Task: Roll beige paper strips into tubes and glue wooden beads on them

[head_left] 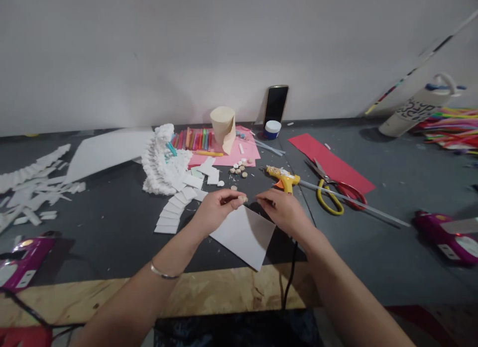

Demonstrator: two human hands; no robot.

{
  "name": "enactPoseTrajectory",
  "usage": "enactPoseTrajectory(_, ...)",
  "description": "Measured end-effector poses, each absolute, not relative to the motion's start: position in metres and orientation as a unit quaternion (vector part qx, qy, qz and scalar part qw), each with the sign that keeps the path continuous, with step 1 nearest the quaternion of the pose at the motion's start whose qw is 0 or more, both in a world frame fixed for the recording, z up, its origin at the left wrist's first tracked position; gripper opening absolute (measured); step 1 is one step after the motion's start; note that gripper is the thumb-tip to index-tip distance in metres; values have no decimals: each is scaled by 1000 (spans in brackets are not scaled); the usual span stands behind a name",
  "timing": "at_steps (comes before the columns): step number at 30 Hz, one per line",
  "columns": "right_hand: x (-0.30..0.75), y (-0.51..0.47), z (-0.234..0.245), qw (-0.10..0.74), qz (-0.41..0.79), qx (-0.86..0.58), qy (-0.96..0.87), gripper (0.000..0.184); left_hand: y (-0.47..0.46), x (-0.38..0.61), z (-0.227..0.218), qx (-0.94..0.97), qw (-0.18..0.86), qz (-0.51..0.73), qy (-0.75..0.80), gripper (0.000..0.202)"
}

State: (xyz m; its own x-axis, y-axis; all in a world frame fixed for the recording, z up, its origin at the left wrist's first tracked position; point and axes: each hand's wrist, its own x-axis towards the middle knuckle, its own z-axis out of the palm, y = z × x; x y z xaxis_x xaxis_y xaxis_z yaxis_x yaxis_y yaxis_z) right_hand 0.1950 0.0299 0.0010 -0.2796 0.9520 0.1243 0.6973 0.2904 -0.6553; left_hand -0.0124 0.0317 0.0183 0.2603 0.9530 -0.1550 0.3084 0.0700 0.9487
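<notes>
My left hand (220,208) pinches a small beige disc-like piece (243,199) between thumb and fingertips. Facing it across a narrow gap is my right hand (281,207), its thumb and fingers pressed together; anything in them is too small to make out. Below both hands lies a sheet of white card (244,237). Just beyond, several small round beige and white pieces (239,169) are clustered on the dark table. A yellow hot glue gun (283,177) rests behind my right hand, with its nozzle pointing left.
Red-and-yellow-handled scissors (330,187) lie over red paper (332,160) on the right, crossed by a long glue stick (373,209). White card rectangles (170,212) and a fluffy white form (164,163) are at left. Behind stand a cream paper roll (223,124), a jar (272,130) and a phone (276,103).
</notes>
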Motion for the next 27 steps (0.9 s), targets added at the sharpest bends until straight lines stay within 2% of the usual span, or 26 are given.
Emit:
enactPoseTrajectory(4,194,21,8,107,246,-482,-834,23,59,-2,22,721,411,230,508,23)
enactPoseTrajectory(8,192,14,12,51,243,-436,-865,25,83,10,21,820,271,132,486,19)
enactPoseTrajectory(14,192,13,17,29,232,-437,-868,26,95,24,17,885,163,55,432,19)
enactPoseTrajectory(27,193,15,11,39,221,-429,-875,23,101,32,9,870,164,63,460,14)
